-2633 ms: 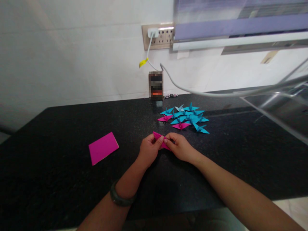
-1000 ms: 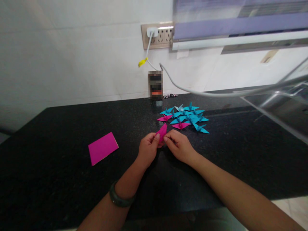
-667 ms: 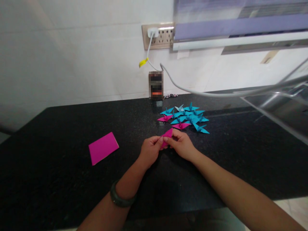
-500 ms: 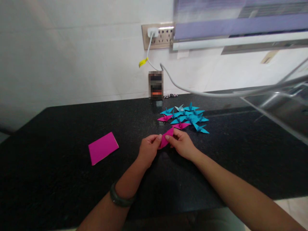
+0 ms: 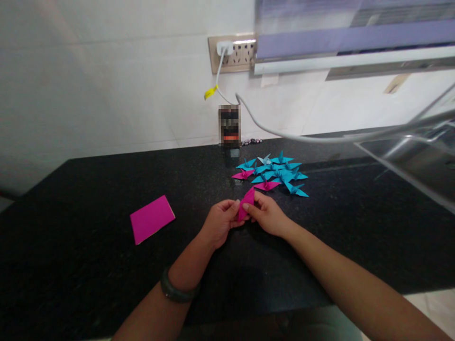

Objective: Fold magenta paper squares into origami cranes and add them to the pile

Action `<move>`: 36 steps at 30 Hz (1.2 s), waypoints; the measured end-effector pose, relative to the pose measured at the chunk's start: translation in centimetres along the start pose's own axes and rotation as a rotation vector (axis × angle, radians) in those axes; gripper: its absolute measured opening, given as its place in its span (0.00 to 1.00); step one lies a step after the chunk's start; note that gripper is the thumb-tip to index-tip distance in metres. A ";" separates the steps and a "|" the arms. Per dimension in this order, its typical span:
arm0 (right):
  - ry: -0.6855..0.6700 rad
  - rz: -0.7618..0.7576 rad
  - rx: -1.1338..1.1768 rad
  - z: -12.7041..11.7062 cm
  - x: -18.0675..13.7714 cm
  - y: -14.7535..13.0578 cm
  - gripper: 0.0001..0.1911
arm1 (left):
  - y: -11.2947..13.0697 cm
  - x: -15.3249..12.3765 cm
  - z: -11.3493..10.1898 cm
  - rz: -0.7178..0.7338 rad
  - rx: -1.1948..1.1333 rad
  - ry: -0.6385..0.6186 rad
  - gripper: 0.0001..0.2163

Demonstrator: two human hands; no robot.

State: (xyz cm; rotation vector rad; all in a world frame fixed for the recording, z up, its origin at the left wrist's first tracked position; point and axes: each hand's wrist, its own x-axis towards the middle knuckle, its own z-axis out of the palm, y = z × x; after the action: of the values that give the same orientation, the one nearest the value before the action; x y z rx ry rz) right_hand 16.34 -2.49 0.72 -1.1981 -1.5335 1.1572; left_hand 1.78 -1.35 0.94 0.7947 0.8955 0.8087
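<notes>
Centrally, paper (image 5: 249,197) in right hand (image 5: 267,214).

The thumb of my right hand (image 5: 268,214) covers part of the paper (image 5: 248,197), whose far side is hidden; where the fingers of my left hand (image 5: 220,221) end beneath it cannot be told. My forearms (image 5: 334,258) are cut off below. Beyond my right hand, cranes (image 5: 280,174) overlap, partly concealing one another; farther, a dark object (image 5: 230,125) is pixelated, a speckled strip (image 5: 251,141) too small to identify, the blind (image 5: 330,40) blurred and cropped.
</notes>
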 end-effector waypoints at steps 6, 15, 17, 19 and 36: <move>-0.093 -0.073 -0.071 -0.7 0.0 -0.1 0.11 | -0.1 0.1 -0.3 -0.035 -0.017 -0.015 0.14; -0.081 0.009 0.037 -0.3 0.0 0.0 0.13 | -0.1 0.0 -0.1 0.088 0.054 0.018 0.13; -0.076 0.038 0.082 -0.1 0.0 -0.2 0.15 | -0.2 0.0 0.0 0.121 0.065 0.020 0.13; -0.059 0.056 0.123 0.1 0.0 -0.3 0.16 | -0.2 0.0 0.0 0.142 0.067 0.027 0.13; -0.016 0.169 0.314 0.2 -0.1 -0.9 0.17 | 0.2 -0.2 0.2 -0.007 -0.061 -0.011 0.14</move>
State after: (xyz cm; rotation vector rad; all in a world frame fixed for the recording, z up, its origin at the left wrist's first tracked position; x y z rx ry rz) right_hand 16.00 -2.77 1.50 -1.1198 -1.2227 1.4610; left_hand 1.81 -1.53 1.24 0.7419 0.8594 0.8209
